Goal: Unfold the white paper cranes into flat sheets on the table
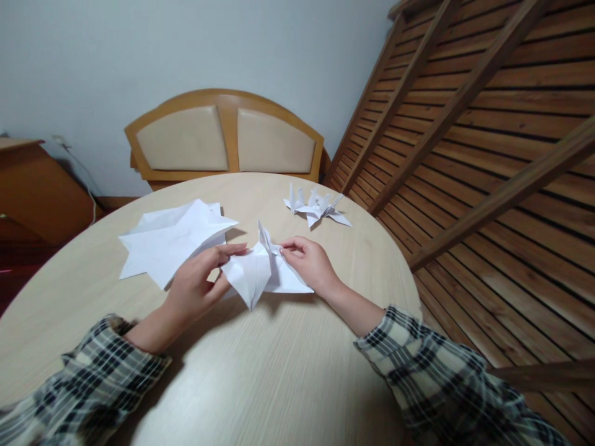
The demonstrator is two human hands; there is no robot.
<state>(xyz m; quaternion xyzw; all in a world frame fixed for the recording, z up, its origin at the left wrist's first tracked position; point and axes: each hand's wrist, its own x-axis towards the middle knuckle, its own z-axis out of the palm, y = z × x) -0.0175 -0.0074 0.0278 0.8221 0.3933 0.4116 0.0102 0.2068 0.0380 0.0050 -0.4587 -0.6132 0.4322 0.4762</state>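
A partly folded sheet of white paper [251, 275] is held between my two hands above the middle of the table. My left hand [195, 275] grips its left edge, thumb below and fingers on top. At the other side, my right hand [309, 260] pinches the paper near its upper right, by a raised upright point. One flap hangs down toward me as a pointed tip. Behind my left hand lies a stack of creased white paper sheets [171, 238]. Farther back on the right sit several folded white paper cranes [318, 206], close together.
The round pale wooden table [260, 384] carries all the paper. Beyond its far edge stands a wooden headboard with beige panels [195, 139]. Slatted wooden boards [488, 155] lean at the right, and a brown cabinet [32, 192] is at the left.
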